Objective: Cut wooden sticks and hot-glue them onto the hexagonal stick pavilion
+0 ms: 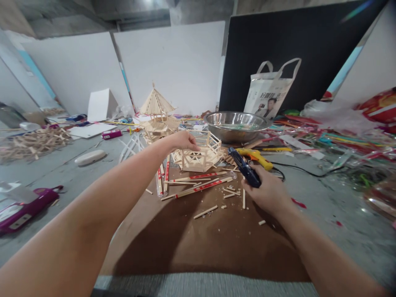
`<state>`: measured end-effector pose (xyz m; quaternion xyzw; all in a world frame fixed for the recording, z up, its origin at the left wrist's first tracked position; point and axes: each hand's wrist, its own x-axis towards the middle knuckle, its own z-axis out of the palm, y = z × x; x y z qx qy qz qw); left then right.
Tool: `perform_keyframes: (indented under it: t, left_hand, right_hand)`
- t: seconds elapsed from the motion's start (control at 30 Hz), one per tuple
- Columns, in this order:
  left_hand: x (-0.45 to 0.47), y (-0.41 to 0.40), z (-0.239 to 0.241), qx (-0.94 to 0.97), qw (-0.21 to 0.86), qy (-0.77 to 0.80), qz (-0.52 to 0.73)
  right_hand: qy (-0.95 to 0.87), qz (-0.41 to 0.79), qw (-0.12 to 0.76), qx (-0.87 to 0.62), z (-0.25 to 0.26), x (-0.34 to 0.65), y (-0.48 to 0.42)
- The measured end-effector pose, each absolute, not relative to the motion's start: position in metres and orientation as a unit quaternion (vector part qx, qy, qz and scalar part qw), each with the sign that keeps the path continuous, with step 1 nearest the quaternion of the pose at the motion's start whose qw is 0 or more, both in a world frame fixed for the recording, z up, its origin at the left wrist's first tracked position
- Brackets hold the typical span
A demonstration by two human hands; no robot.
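Note:
My left hand (183, 141) reaches forward over a small lattice frame of wooden sticks (201, 154), its fingers curled down at the frame's near left corner; whether they pinch anything is not clear. My right hand (266, 190) grips a dark blue glue gun (245, 169), nozzle pointing up and left toward the frame. Both rest above a brown board (198, 239) strewn with chopsticks in red wrappers (201, 183) and short stick offcuts. Behind the frame stands a finished stick pavilion with a pointed roof (157, 111).
A yellow glue gun (256, 156) with a black cord lies right of the frame. A steel bowl (236, 126) and white tote bag (270, 88) stand behind. Coloured wrappers litter the right; a stick pile (34, 142) and pink tools (21, 206) lie left.

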<state>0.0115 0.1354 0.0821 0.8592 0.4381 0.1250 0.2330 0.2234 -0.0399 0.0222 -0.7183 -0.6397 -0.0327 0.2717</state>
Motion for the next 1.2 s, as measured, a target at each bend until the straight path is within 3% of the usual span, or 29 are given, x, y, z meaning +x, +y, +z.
perform_keyframes:
  t: [1.2]
  left_hand:
    - [0.017,0.139,0.098,0.898,0.148,0.413,0.017]
  right_hand:
    - [-0.644,-0.047,0.274,-0.713,0.019,0.225,-0.038]
